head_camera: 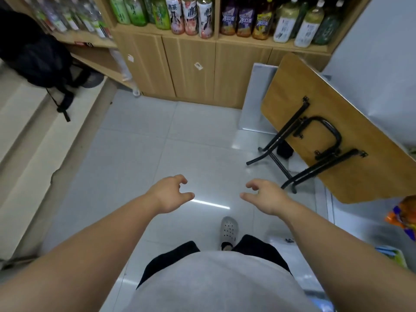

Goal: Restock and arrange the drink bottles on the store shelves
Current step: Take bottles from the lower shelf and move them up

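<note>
Left grip (170,195): fingers loosely curled, holding nothing, out over the tiled floor (126,154).
Right grip (264,197): likewise loose and empty, near the left one but not touching it.
Drink bottles (191,16): upright in rows on the wooden shelf (139,30) above the cabinet doors, well apart from both grips.
Further bottles (67,19): left shelving, blurred, possibly clear.
Folding table (333,95): on edge at right, legs folded.
Black backpack (38,57): at left.
Grey shoe (228,228): on the floor.
</note>
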A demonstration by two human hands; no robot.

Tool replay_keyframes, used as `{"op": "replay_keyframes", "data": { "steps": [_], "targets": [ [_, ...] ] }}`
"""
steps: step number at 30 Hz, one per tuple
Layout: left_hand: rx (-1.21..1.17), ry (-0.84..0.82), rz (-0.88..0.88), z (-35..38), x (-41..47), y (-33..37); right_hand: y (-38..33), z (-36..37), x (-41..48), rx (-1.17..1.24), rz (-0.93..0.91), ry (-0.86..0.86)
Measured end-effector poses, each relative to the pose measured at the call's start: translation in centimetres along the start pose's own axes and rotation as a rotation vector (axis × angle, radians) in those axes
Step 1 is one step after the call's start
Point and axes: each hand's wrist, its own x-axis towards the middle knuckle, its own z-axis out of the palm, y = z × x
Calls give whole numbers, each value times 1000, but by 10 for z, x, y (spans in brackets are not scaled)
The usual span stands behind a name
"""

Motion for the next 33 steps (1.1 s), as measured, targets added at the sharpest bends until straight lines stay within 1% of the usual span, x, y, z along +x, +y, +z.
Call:
{"op": "replay_keyframes", "data": {
  "steps": [3,7,11,17,21,23,26,31,33],
  "targets": [
    [-23,5,6,-41,47,32,-22,-57,52,-4,-24,8],
    [-51,32,-5,-96,114,58,-50,-115,118,32,-30,43],
    [-62,27,2,-155,188,67,-80,-156,189,7,8,46],
    [-148,24,44,-262,304,70,-146,-214,287,27,65,114],
    [-114,-10,77,-332,361,77,-192,-255,334,61,134,116],
    [-109,-6,91,-363,388,85,-212,-277,361,53,136,132],
    [-95,13,116,-401,426,97,-234,-303,401,62,116,157],
    [-83,7,109,-449,484,117,-255,-343,473,74,100,111],
    [-86,30,89,-467,508,126,-263,-362,507,90,76,90]
  ]
}}
